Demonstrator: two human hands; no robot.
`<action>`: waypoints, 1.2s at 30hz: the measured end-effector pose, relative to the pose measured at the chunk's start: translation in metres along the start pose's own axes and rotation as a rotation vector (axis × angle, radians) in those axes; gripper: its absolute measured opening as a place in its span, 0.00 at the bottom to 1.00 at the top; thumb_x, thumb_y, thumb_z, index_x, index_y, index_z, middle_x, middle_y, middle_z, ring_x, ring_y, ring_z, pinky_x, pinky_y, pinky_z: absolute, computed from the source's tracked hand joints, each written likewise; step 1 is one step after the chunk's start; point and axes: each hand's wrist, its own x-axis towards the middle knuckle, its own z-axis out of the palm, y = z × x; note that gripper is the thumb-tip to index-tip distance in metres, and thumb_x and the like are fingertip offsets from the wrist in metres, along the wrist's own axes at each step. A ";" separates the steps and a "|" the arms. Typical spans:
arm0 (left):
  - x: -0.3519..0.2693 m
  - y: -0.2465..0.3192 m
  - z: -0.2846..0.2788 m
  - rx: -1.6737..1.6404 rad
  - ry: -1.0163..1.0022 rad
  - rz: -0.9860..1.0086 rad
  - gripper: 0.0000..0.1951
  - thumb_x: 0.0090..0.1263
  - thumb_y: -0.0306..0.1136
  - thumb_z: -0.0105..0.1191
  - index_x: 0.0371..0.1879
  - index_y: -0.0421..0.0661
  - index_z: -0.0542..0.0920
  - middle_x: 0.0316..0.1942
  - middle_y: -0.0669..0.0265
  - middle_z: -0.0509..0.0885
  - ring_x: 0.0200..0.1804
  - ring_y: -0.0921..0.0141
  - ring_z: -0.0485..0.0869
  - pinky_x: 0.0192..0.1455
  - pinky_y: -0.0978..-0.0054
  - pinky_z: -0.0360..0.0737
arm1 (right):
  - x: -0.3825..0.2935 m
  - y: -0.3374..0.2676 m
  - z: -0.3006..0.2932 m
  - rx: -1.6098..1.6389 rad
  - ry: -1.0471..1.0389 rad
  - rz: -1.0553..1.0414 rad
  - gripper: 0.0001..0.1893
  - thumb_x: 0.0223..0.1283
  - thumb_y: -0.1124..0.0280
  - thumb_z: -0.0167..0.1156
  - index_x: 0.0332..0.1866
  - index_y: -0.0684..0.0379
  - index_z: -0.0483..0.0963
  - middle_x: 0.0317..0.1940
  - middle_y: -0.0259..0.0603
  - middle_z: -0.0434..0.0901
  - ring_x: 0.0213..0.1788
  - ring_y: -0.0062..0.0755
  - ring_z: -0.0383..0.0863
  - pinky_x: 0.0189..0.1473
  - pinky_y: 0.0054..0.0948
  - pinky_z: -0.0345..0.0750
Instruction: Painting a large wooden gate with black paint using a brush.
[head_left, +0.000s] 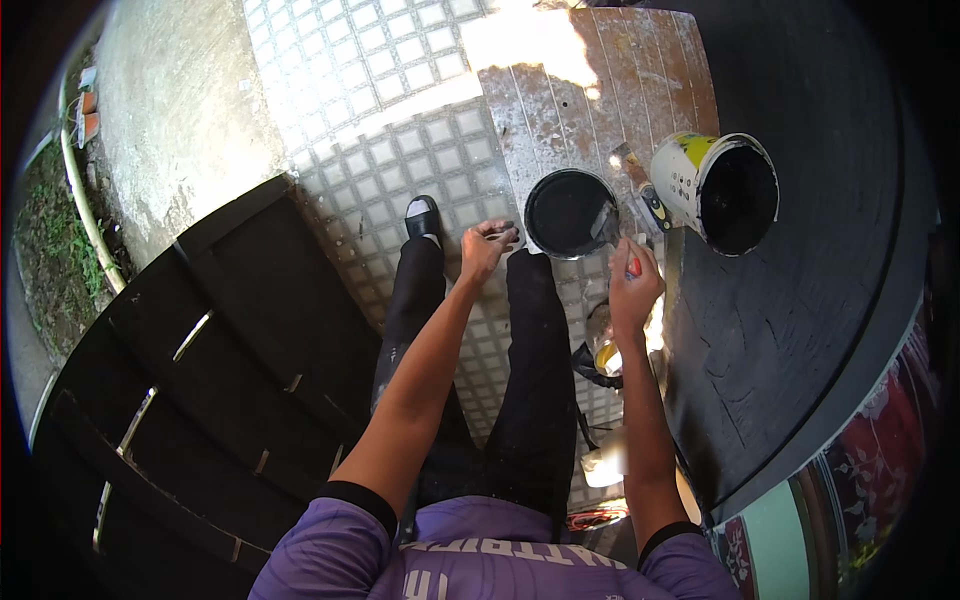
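My right hand (637, 281) grips a scraper by its handle, part of which shows red. The flat scraper blade (602, 221) lies over the right inner side of a round tub of black paint (566, 206). My left hand (487, 245) is just left of the tub, apart from its rim, with bent fingers and black on the fingertips. I cannot tell whether it pinches something small. A second putty knife (649, 195) with a dark and yellow handle lies right of the tub. Beside it a white bucket (690, 180) is tipped, its inside coated black.
A worn plank board (555, 112) lies ahead on the tiled floor (382, 161). Black panelled furniture (225, 360) spans the left, and a large black-coated surface (787, 322) the right. A dark bag with a container (607, 356) sits below my right hand, near a red cord (596, 517).
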 end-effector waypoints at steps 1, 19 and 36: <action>-0.007 -0.013 -0.009 0.002 0.019 0.015 0.12 0.70 0.29 0.63 0.48 0.38 0.82 0.42 0.63 0.89 0.42 0.70 0.88 0.41 0.73 0.85 | -0.004 0.000 -0.009 0.124 -0.025 0.144 0.11 0.69 0.70 0.61 0.46 0.69 0.81 0.33 0.46 0.85 0.31 0.34 0.86 0.38 0.28 0.80; -0.291 -0.121 -0.078 -0.017 0.527 0.056 0.20 0.68 0.39 0.60 0.55 0.43 0.79 0.52 0.58 0.85 0.50 0.62 0.86 0.53 0.65 0.81 | -0.113 0.048 -0.165 0.850 -1.038 0.677 0.09 0.69 0.81 0.54 0.52 0.64 0.75 0.38 0.37 0.81 0.35 0.23 0.80 0.41 0.23 0.77; -0.490 -0.298 -0.014 -0.179 0.847 0.233 0.16 0.63 0.43 0.63 0.37 0.42 0.84 0.32 0.57 0.87 0.38 0.62 0.86 0.41 0.63 0.80 | -0.187 -0.002 -0.191 0.099 -1.068 0.132 0.18 0.76 0.55 0.45 0.35 0.58 0.70 0.16 0.30 0.63 0.14 0.19 0.61 0.14 0.23 0.56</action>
